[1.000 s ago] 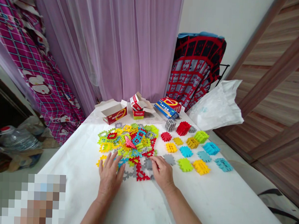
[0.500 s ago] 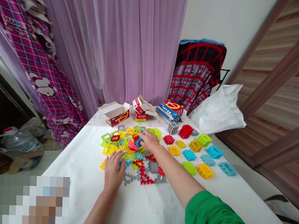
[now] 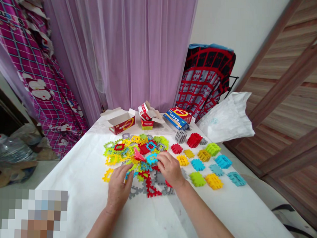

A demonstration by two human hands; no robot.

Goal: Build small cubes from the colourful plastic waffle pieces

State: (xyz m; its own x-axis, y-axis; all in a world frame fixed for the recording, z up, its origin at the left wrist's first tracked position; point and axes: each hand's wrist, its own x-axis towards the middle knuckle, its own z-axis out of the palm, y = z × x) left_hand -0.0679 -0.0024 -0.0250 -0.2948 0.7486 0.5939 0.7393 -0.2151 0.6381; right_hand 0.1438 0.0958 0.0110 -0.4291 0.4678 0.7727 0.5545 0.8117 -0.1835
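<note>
Over the multicoloured heap of toothed plastic pieces (image 3: 144,148), the right hand (image 3: 171,168), knuckles up, pinches a flat bright-blue notched plastic piece (image 3: 152,158) in its fingertips; at the heap's near-left edge arches the left hand (image 3: 120,183) (fingers loosely parted).

Lilac curtain (image 3: 140,52) at 12 o'clk, red/blk cloth (image 3: 201,77) approx. 2, wht bag (image 3: 223,117) at 3, red-capped btl (image 3: 10,152) nr 9.

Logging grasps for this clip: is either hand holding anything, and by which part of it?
The right hand holds a blue toothed piece by its right edge. Nothing shows held in the left hand.
</note>
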